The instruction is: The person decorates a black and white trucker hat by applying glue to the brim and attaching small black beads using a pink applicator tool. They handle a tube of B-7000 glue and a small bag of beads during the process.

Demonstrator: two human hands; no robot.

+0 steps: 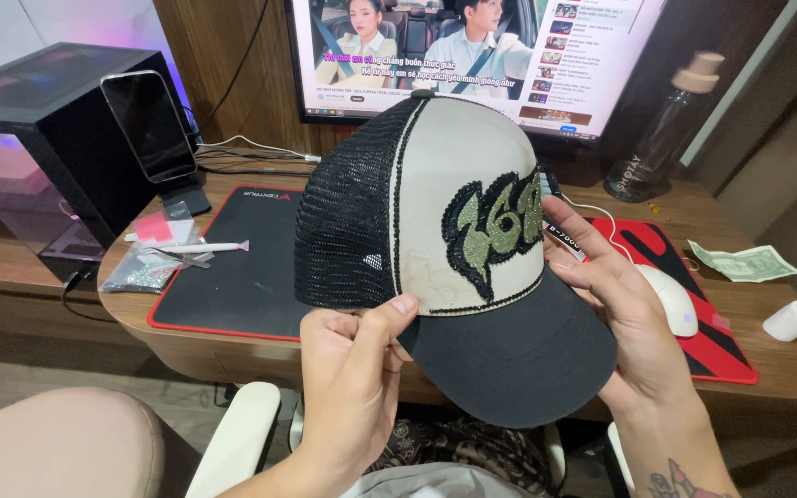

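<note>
Between hands: cap (458, 240), left hand (352, 369) pinching brim edge, right hand (629, 314) gripping side.

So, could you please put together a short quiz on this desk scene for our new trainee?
1. True or false: both hands hold the cap.
2. Multiple choice: what lies on the desk at the far right edge? A) a pair of scissors B) a small white cylinder C) a book
3. Fill in: the phone leans against a black ____.

Key:
1. True: the left hand grips the cap at the brim's side and the right hand steadies the other side.
2. B, the small white cylinder.
3. Box, a black case left of the monitor.
</note>
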